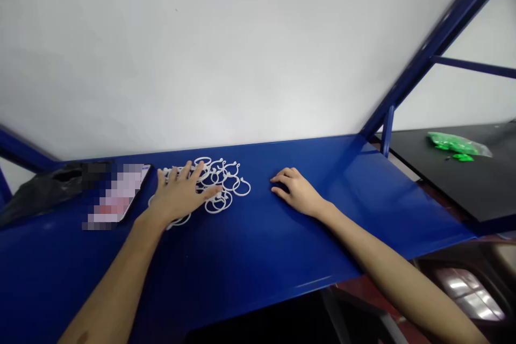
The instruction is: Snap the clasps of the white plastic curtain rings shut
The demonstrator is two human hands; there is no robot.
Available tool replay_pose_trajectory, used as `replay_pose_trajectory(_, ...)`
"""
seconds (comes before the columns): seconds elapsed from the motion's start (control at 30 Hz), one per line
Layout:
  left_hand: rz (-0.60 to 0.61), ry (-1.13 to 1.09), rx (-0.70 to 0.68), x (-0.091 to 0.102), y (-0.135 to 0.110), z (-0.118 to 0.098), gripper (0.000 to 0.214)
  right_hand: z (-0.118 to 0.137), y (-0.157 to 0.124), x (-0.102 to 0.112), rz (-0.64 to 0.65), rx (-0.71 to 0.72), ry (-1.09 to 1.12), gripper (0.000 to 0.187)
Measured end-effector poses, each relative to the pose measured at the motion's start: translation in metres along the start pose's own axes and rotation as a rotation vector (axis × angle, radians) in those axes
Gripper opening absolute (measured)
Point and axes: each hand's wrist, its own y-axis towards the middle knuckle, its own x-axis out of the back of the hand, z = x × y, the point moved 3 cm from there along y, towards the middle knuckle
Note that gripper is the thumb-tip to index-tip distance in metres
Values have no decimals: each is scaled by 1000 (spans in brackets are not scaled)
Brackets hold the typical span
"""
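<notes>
A loose pile of thin white rings (220, 176), each with a small knob or eyelet like a curtain ring, lies on the blue shelf (250, 252). My left hand (179, 196) is spread palm down over the left part of this pile and hides some of the rings. Its fingers are apart, and no ring is visibly gripped. To the right of the rings, my right hand (298, 191) rests on the bare blue surface, holding nothing. Its fingers are loosely bent, with the thumb apart from them.
Left of the rings lies a phone (135, 193), its screen partly blurred out, beside a black plastic bag (44, 191). A white wall (258, 54) stands behind. Blue frame bars (427, 54) rise at right. Beyond them, a clear bag of green pieces (455, 144) sits on a black surface (435, 177).
</notes>
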Motion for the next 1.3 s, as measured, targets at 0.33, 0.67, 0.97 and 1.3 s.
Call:
replay_pose_trajectory(0.33,-356,-88,175,30,-3,15,78,0,0,1,6,-4,6,21)
replay_pose_trajectory(0.67,-416,-266,-414,28,-15,-65,37,2,1,1,19,-36,-50,21)
replay_pose_trajectory(0.97,-330,-207,-686,9,-31,-108,29,2,1,3,17,-12,-18,21)
replay_pose_trajectory(1.3,-355,-206,-677,17,-26,-94,12,0,1,2,19,-2,-22,22)
